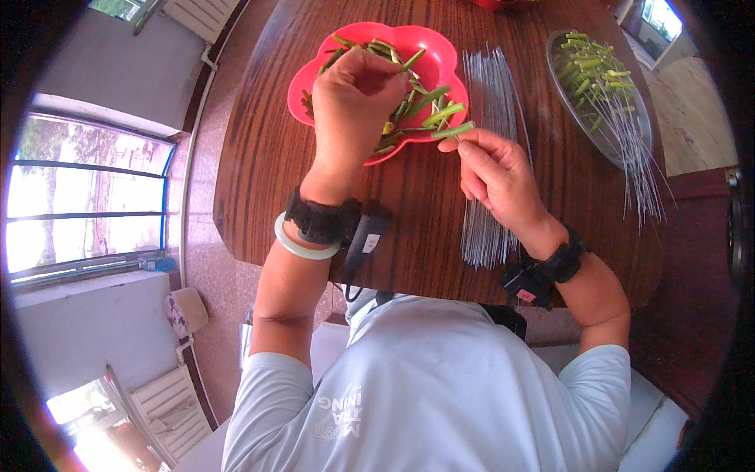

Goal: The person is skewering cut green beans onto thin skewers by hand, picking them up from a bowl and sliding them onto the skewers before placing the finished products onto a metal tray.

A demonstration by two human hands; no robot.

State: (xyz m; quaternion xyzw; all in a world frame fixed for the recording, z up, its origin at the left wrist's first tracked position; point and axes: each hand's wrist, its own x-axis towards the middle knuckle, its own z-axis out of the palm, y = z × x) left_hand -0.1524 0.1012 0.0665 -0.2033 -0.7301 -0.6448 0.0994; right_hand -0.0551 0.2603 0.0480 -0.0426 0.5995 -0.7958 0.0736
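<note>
My left hand (pixel 360 103) is over a red, flower-shaped plastic dish (pixel 439 47), thumb and fingers pinched at a short green stem piece (pixel 414 59). The dish holds several cut green stem pieces that look like garlic scapes. At the dish's lower right edge, my right hand (pixel 501 171) grips the near end of a thin metal skewer. Several green pieces (pixel 453 130) sit crosswise along that skewer, the nearest one just ahead of my right fingertips. Most of the skewer is hidden behind the pieces, and my left hand covers part of the dish.
A bundle of bare metal skewers (pixel 486 242) lies on the brown wooden table (pixel 413 253), partly under my right hand. To the right, an oval metal tray (pixel 557 76) bears several filled skewers (pixel 619 118), their ends jutting past its rim. A red container (pixel 501 5) stands at the far edge.
</note>
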